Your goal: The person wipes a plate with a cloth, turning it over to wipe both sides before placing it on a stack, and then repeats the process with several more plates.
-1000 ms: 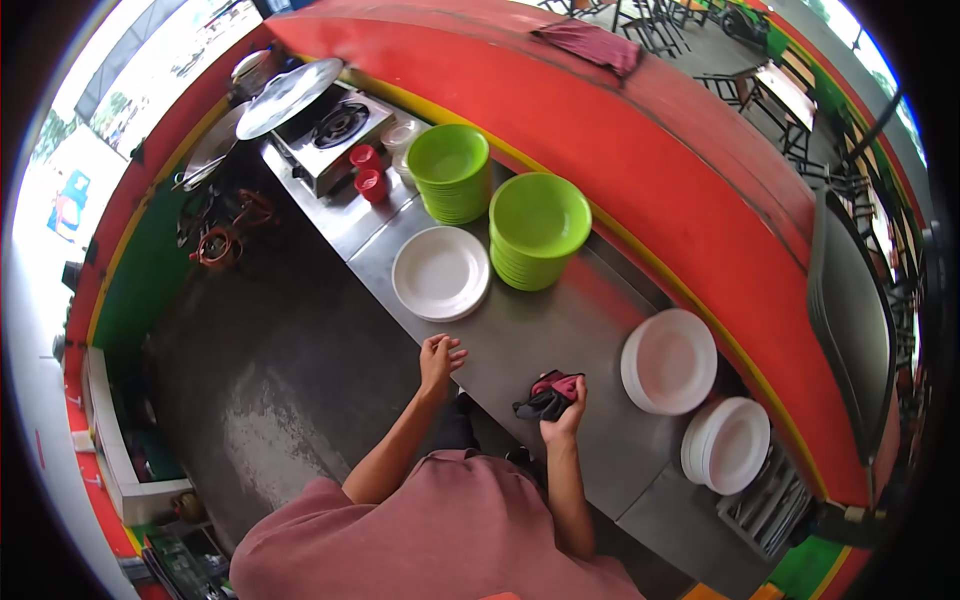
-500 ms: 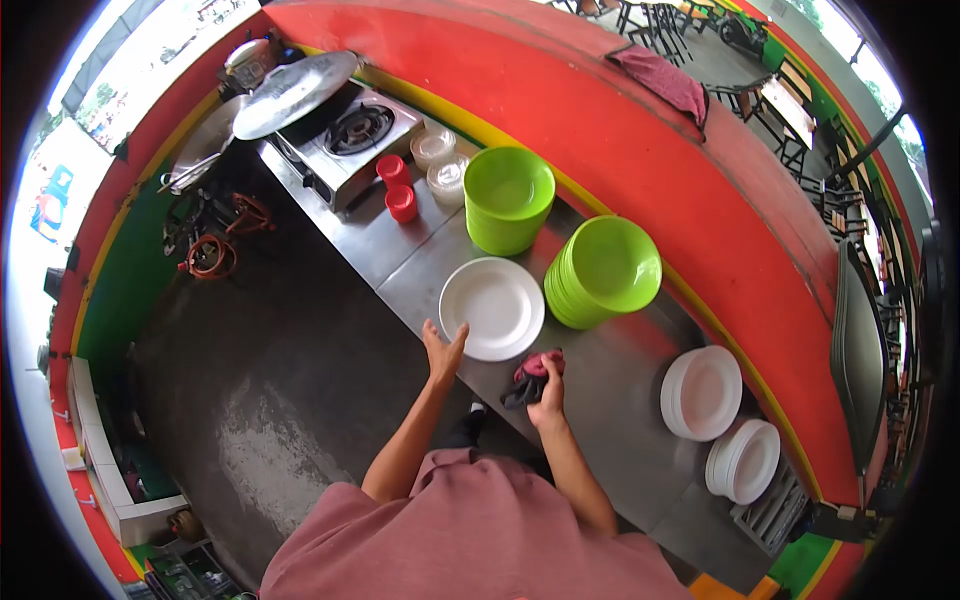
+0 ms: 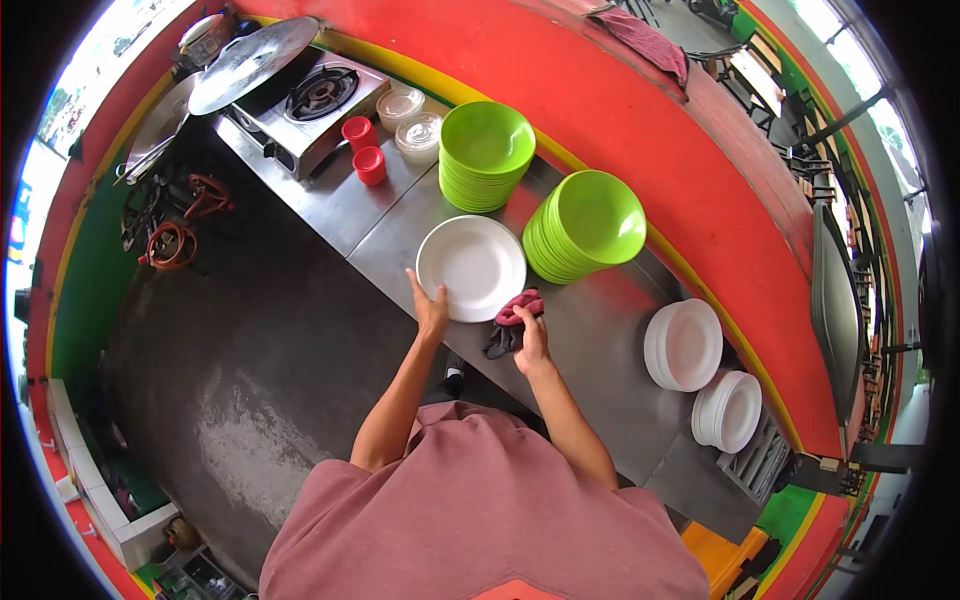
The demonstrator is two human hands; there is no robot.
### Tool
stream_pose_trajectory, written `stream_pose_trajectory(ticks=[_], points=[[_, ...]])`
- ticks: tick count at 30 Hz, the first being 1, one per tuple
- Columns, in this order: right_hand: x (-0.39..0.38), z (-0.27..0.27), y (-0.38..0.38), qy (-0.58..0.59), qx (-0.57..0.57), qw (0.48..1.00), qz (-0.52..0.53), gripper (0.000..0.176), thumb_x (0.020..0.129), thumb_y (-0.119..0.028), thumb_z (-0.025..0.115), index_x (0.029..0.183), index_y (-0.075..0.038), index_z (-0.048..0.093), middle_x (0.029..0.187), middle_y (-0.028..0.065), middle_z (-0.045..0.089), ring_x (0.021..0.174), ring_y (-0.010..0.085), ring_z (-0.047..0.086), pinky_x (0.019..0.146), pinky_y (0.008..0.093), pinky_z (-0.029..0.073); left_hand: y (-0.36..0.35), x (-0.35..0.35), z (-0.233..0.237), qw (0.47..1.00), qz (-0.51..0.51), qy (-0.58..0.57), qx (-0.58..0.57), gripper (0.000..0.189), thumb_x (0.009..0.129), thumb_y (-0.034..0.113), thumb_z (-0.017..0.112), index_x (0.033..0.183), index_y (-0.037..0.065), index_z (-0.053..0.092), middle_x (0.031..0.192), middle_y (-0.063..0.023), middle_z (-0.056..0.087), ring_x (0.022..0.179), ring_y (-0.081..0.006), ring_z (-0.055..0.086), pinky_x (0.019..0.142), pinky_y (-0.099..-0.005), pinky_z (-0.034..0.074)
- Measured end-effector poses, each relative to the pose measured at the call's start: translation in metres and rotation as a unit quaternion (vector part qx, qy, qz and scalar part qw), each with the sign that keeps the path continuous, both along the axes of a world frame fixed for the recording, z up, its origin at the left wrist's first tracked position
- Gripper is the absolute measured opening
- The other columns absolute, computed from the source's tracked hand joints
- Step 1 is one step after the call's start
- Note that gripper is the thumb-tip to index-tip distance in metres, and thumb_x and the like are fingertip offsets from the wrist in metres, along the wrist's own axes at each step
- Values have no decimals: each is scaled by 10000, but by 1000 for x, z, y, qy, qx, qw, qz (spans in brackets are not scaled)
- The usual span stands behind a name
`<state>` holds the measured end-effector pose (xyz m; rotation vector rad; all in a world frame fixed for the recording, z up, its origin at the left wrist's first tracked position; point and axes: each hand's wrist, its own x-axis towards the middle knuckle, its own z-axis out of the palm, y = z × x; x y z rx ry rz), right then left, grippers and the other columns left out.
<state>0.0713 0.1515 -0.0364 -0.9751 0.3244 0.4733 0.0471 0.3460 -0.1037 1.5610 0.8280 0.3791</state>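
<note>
A round white plate [image 3: 472, 266] is at the near edge of the steel counter. My left hand [image 3: 430, 312] grips its left rim, with the thumb over the edge and the fingers along the outside. My right hand [image 3: 533, 342] is closed around a bunched dark red and black cloth [image 3: 514, 322], right at the plate's lower right rim. Just beyond the plate stand two stacks of green bowls, one on the left [image 3: 487, 150] and one on the right [image 3: 590, 228].
Two stacks of white plates, one farther back [image 3: 684, 345] and one nearer [image 3: 727, 412], stand on the counter [image 3: 590, 350] at right. Red cups [image 3: 369, 166], clear lidded tubs [image 3: 418, 138] and a gas stove [image 3: 318, 100] are at left. A red wall [image 3: 600, 120] runs behind.
My left hand has closed from an open pose onto the plate's rim. The right hand, with the cloth, has come up close to the plate's edge. The whole view has shifted slightly.
</note>
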Motion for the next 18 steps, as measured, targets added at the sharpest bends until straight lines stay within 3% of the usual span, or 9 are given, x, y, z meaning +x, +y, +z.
stream_pose_trajectory(ticks=[4, 5, 6, 8, 9, 10, 11, 13, 18], points=[[-4, -2, -21, -1, 5, 999, 45, 194, 876, -158, 634, 1054, -137, 560, 918, -7, 610, 848, 127, 608, 768, 299, 513, -7, -7, 35, 992, 15, -69, 109, 662, 962, 107, 546, 1527, 56, 204, 1488, -202, 380, 1340, -299, 417, 1092, -372, 338], [-6, -3, -24, -14, 1, 999, 52, 197, 877, -156, 633, 1059, -135, 560, 923, -7, 610, 854, 126, 607, 774, 302, 512, -9, -8, 42, 997, 17, -76, 25, 449, 1020, 166, 465, 1434, 15, 374, 1331, -184, 535, 1203, -277, 531, 1018, -367, 403], [-8, -3, -28, -27, -2, 998, 60, 201, 878, -155, 632, 1064, -134, 560, 928, -6, 610, 860, 125, 606, 781, 304, 511, -15, -10, 58, 995, 32, -95, -3, 420, 1034, 214, 443, 1402, 17, 405, 1288, -162, 556, 1168, -248, 537, 996, -357, 413], [-13, 8, -33, -13, 19, 996, 81, 234, 874, -147, 633, 1092, -123, 551, 962, 3, 612, 888, 129, 604, 811, 305, 503, -29, -13, 87, 988, 62, -132, -59, 408, 1060, 311, 399, 1339, 21, 466, 1201, -118, 597, 1098, -191, 550, 953, -338, 432], [-16, 12, -33, -15, 27, 996, 81, 239, 874, -142, 632, 1096, -121, 548, 970, 7, 613, 896, 132, 604, 819, 303, 500, -38, -12, 105, 981, 95, -166, -13, 450, 1063, 384, 347, 1278, 17, 493, 1100, -75, 607, 1003, -146, 548, 896, -309, 448], [-18, 14, -34, -15, 35, 996, 81, 243, 873, -137, 631, 1100, -118, 545, 979, 11, 614, 904, 135, 604, 826, 301, 497, -42, -13, 110, 980, 104, -170, -9, 441, 1063, 383, 349, 1259, 18, 499, 1081, -70, 605, 987, -143, 547, 887, -306, 450], [-21, 13, -38, -31, 38, 995, 89, 399, 870, -135, 652, 1235, -99, 494, 1035, -1, 576, 974, 114, 563, 894, 290, 459, -45, -17, 113, 978, 113, -175, -5, 433, 1062, 383, 351, 1239, 19, 504, 1061, -64, 603, 972, -140, 547, 877, -303, 451], [-29, 33, -46, -89, -22, 993, 78, 376, 879, -126, 646, 1223, -90, 500, 1031, -2, 569, 976, 110, 551, 891, 290, 455, -54, -23, 126, 973, 134, -189, -3, 427, 1059, 393, 355, 1161, 13, 521, 998, -42, 590, 914, -127, 539, 842, -290, 455], [-50, 78, -92, -181, -99, 978, 41, 282, 915, -131, 613, 1172, -59, 523, 974, 0, 588, 894, 91, 556, 831, 269, 457, -89, -46, 158, 974, 128, -187, -27, 497, 1058, 408, 347, 1214, -29, 524, 1075, -71, 618, 959, -136, 566, 854, -293, 466]])
